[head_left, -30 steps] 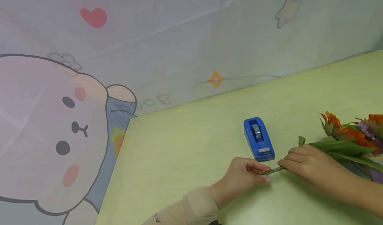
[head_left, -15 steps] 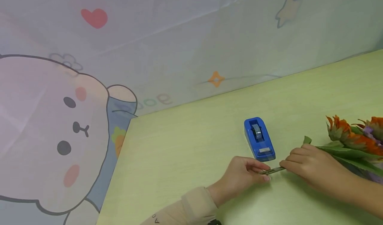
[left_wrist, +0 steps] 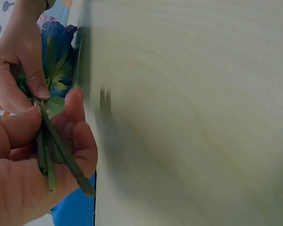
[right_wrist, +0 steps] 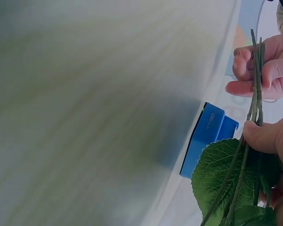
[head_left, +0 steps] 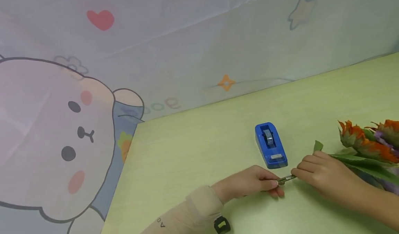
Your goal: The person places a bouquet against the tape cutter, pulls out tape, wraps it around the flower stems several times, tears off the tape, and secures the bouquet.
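Observation:
A bunch of flowers (head_left: 364,142) with orange and purple heads and green leaves lies at the right of the head view. My right hand (head_left: 325,175) grips its stems below the leaves, thumb pressed on them in the right wrist view. Near the cut ends, my left hand (head_left: 254,183) pinches the stems (right_wrist: 256,75) between thumb and fingers. A clear, shiny strip, like tape, shows on the stems between the two hands. In the left wrist view the several stem ends (left_wrist: 68,160) fan out over the left palm. Part of the flower heads is beyond the frame.
A blue tape dispenser (head_left: 270,145) stands on the pale green table (head_left: 187,151) just behind the hands. Behind the table hangs a cloth (head_left: 193,36) printed with a bear and other shapes. A dark device (head_left: 222,224) sits at the left wrist.
My left hand has turned over at the stem ends, its thumb now on top and fingers beneath. The right hand and flowers have shifted slightly right.

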### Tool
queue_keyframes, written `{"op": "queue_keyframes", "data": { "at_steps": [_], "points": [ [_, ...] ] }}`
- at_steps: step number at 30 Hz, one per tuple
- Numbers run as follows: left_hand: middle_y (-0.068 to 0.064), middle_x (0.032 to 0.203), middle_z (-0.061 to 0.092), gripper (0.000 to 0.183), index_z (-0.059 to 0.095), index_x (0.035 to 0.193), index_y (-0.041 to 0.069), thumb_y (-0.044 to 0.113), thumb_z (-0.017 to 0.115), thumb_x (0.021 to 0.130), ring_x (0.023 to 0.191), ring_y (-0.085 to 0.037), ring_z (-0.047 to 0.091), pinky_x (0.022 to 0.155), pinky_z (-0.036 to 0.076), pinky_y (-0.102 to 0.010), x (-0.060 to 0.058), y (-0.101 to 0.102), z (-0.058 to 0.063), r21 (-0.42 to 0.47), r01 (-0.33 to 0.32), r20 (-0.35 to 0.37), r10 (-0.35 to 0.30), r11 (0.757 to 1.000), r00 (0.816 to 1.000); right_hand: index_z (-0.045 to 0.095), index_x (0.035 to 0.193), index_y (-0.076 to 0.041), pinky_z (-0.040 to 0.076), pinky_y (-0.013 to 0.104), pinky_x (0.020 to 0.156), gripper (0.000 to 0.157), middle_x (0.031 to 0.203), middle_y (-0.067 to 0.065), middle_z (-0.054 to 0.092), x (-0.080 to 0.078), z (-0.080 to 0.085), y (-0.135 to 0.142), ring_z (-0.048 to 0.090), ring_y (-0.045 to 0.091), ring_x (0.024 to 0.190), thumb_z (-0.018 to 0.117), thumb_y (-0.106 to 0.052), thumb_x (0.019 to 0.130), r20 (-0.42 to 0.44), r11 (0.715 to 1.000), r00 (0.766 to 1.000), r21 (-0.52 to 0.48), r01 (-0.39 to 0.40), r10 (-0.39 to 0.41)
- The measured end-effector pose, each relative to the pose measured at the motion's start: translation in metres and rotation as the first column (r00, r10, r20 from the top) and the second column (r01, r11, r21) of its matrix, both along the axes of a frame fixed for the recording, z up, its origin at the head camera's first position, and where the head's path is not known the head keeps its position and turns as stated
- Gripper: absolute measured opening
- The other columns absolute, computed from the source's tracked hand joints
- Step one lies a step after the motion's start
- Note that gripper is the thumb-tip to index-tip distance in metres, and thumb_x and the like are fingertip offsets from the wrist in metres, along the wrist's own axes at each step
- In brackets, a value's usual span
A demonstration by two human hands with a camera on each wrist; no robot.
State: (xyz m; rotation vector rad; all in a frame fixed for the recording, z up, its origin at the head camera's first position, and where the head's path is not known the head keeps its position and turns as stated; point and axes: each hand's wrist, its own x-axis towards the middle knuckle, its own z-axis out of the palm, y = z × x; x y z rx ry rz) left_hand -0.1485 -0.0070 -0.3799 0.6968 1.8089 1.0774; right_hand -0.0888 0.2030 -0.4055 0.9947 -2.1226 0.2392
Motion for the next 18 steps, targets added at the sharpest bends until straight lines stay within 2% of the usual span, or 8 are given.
{"op": "queue_keyframes", "data": {
  "at_steps": [4,7,10,14,18],
  "points": [
    [-0.023,0.104,0.065,0.032,0.056,0.117,-0.01,0.009,0.038,0.101,0.085,-0.018,0.066,0.073,0.05,-0.02,0.001,-0.0008,0.0036,-0.007,0.026,0.1,-0.026,1.0,0.995,0.066,0.073,-0.009,0.039,0.033,0.06,0.065,0.068,-0.003,0.059,0.0033,0.0036,-0.0023,0.052,0.015,0.066,0.01,-0.023,0.104,0.003,1.0,1.0,0.005,0.009,-0.009],
    [-0.024,0.103,0.065,0.033,0.056,0.118,-0.01,0.012,0.036,0.102,0.088,-0.023,0.067,0.069,0.05,-0.021,0.0001,-0.0004,0.0021,-0.03,0.022,0.128,-0.018,0.999,0.992,0.066,0.073,-0.009,0.039,0.033,0.061,0.065,0.067,-0.004,0.059,0.0037,0.0033,-0.0027,0.052,0.015,0.065,0.011,-0.023,0.104,0.004,1.0,1.0,0.003,0.008,-0.008],
    [-0.025,0.099,0.066,0.031,0.059,0.114,-0.01,0.01,0.04,0.1,0.079,-0.018,0.067,0.066,0.05,-0.022,-0.0006,0.0002,0.0006,-0.033,-0.011,0.132,0.016,0.999,0.991,0.066,0.073,-0.009,0.038,0.032,0.061,0.065,0.067,-0.004,0.059,0.0041,0.0037,-0.0032,0.052,0.015,0.065,0.011,-0.024,0.104,0.004,1.0,1.0,0.005,0.013,-0.013],
    [-0.025,0.093,0.066,0.026,0.062,0.11,-0.011,0.004,0.046,0.097,0.067,-0.007,0.06,0.067,0.051,-0.021,-0.0008,0.0006,0.0002,-0.014,-0.068,0.098,0.069,0.998,0.993,0.067,0.073,-0.009,0.038,0.032,0.061,0.066,0.067,-0.004,0.059,0.0052,0.0055,-0.0041,0.053,0.015,0.065,0.01,-0.025,0.104,0.012,1.0,1.0,0.012,0.025,-0.025],
    [-0.025,0.089,0.066,0.024,0.062,0.111,-0.011,0.001,0.048,0.095,0.062,-0.005,0.057,0.067,0.051,-0.021,0.0,0.0009,0.0012,-0.007,-0.098,0.072,0.098,0.995,0.993,0.067,0.073,-0.009,0.037,0.031,0.061,0.066,0.067,-0.004,0.06,0.006,0.0079,-0.0049,0.053,0.015,0.064,0.01,-0.026,0.104,0.018,1.0,0.999,0.015,0.028,-0.028]
  ]
}}
